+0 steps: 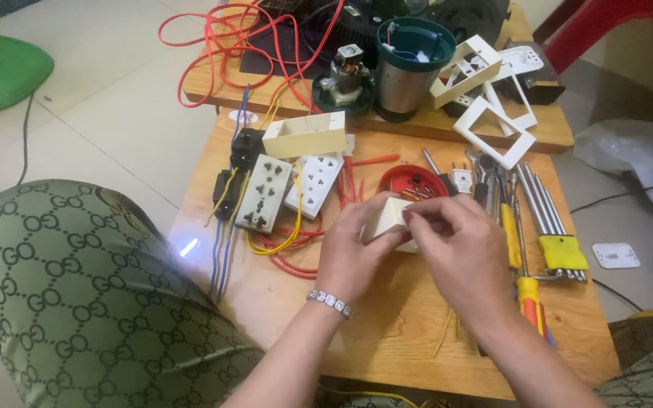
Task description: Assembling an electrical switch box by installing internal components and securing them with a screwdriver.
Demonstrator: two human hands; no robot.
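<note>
Both hands meet over the middle of a low wooden table [387,332]. My left hand [353,245], with a beaded bracelet at the wrist, cups a cream plastic electrical box [388,214] from the left. My right hand [459,242] grips the same box from the right, fingertips on its top edge. Most of the box is hidden by the fingers. Just behind it sits a round red lid [411,181] holding small screws. To the left lie two white multi-socket outlet plates [266,193] with yellow and red wires [285,245] trailing under my left hand.
Screwdrivers and hex keys [546,219] lie at the right. A second board behind carries a small motor [345,75], a green-rimmed metal canister [410,64], white switch frames [493,125] and tangled red wire [228,38]. My patterned green knee [77,295] is at left.
</note>
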